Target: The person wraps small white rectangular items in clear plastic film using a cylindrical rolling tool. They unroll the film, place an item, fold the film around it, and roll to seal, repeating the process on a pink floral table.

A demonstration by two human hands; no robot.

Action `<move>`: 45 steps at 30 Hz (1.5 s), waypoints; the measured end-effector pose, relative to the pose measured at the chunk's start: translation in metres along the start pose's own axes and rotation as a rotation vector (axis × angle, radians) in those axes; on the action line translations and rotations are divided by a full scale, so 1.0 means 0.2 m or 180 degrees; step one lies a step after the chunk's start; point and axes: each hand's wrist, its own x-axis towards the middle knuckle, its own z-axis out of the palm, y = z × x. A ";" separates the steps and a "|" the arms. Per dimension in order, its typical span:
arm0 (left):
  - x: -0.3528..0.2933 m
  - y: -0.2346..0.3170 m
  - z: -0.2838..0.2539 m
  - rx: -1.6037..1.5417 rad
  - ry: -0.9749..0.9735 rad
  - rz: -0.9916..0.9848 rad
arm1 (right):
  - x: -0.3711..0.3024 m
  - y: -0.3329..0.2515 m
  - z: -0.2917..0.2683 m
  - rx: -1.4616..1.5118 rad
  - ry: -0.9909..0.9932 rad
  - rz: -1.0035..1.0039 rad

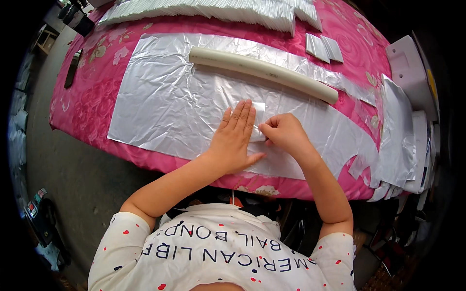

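Observation:
Lying flat with its fingers stretched out, my left hand [232, 140] presses on a small folded packet of shiny white-silver film [259, 112], hiding much of it. My right hand [287, 133] is closed in a pinch at the packet's right edge, thumb against the bent forefinger. Under both hands spreads a large, wrinkled silver film sheet [150, 97]. A long off-white tube [262, 72] rests across this sheet, beyond my hands, slanting down toward the right.
Long rows of folded white-silver packets [208, 13] line the far side of the pink flowered tablecloth [94, 114]. Two small flat packets [317, 47] lie nearby. Silver sheets [395, 138] and a white foam box [411, 72] stand at the right. A dark narrow object [73, 68] is at left.

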 end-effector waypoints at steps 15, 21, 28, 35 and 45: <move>-0.32 -0.06 -0.18 -0.1604 0.0611 0.0407 | -0.04 -0.06 0.07 -0.1807 0.1135 -0.2575; -0.65 -0.15 -0.22 -0.3624 -0.1708 -0.0766 | 0.10 -0.05 0.33 -0.1939 0.0836 -0.2521; -0.82 -0.17 -0.12 -0.4620 -0.1232 -0.2590 | -0.27 -0.09 0.73 -0.1226 -0.0222 -0.2662; -0.65 -0.07 -0.39 -0.2634 -0.1216 -0.1801 | -0.27 -0.07 0.51 -0.1182 -0.0684 -0.3217; -0.52 -0.09 -0.41 -0.2689 -0.0157 -0.1117 | 0.25 0.13 -0.55 0.1306 0.1491 -0.1894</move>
